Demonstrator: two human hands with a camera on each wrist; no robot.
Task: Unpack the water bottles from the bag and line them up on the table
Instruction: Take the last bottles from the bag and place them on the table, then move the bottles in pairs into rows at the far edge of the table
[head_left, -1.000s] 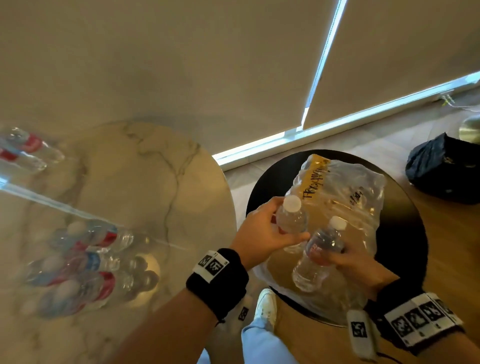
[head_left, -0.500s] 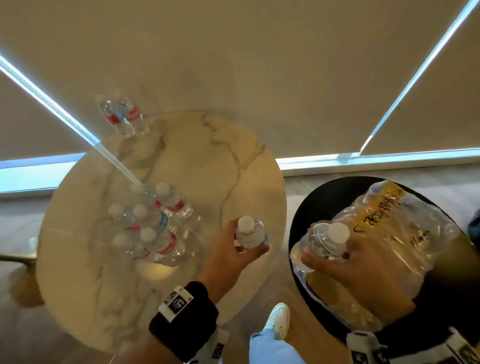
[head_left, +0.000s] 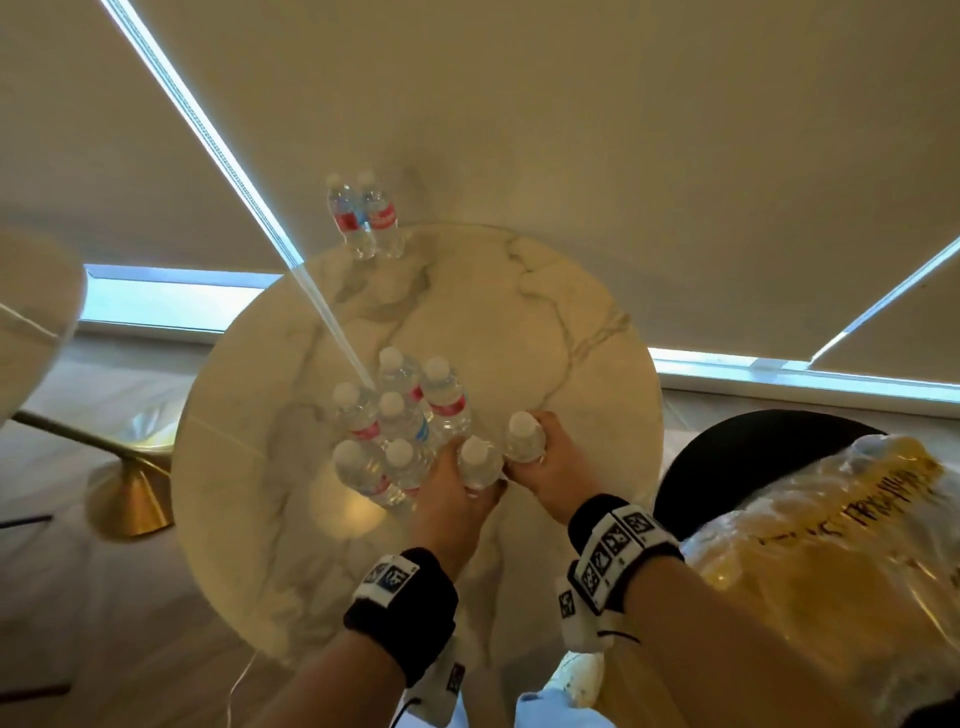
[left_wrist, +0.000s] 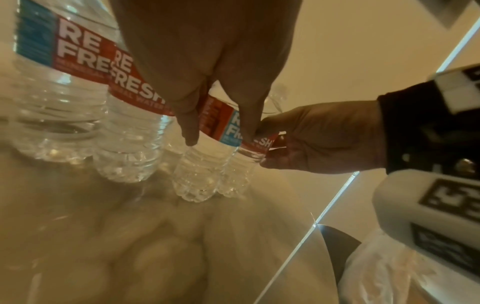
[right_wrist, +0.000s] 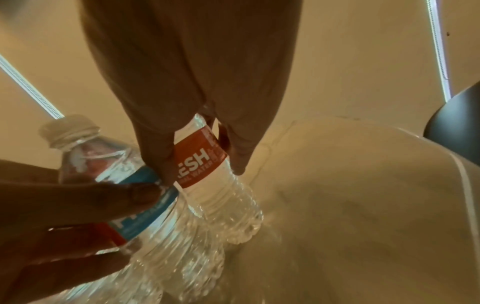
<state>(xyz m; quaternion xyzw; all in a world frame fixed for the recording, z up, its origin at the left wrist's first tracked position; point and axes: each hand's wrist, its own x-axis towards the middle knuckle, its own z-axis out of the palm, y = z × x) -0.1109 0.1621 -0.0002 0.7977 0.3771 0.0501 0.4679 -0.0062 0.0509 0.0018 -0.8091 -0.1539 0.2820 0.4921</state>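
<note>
Round marble table (head_left: 545, 322) carries a six-bottle cluster (head_left: 395, 415) near centre plus a pair (head_left: 366, 215) at the far edge; plastic bag (head_left: 831, 545) sits on the black side table (head_left: 727, 447) to the right, contents hidden, so remaining count can't tell. Left hand (head_left: 447, 499) wraps one water bottle (head_left: 475, 462), right hand (head_left: 556, 467) wraps another (head_left: 524, 436), both upright, touching, just beside the cluster; whether bases rest on marble can't tell. Judgement: partway done, grouping looks more clump than line; open marble to the right and far side, near rim close to wrists.
</note>
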